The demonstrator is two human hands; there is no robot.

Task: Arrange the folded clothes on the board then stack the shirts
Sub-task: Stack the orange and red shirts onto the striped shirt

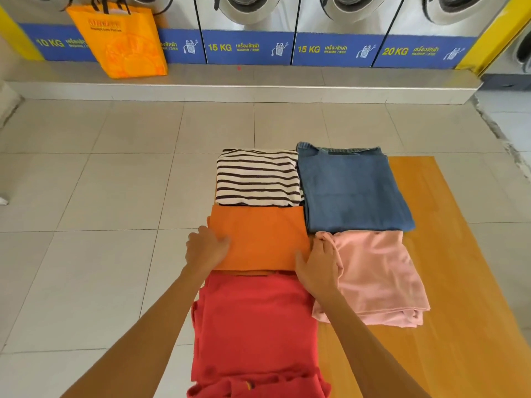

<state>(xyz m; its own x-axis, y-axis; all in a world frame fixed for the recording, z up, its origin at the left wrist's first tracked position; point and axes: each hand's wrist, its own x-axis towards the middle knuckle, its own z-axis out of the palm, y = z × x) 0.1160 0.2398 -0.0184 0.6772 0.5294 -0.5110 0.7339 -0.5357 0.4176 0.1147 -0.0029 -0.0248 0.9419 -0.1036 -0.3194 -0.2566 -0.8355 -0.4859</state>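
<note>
Five folded clothes lie on a wooden board. A striped shirt is at the far left, with folded jeans to its right. An orange shirt sits in the middle of the left column, a red shirt nearest me, and a pink shirt at the right. My left hand grips the orange shirt's left edge. My right hand holds its right edge, thumb on the orange cloth, fingers against the pink shirt.
The board rests on a tiled floor. A row of washing machines stands on a raised step at the back. An orange shopping bag stands on that step at the left.
</note>
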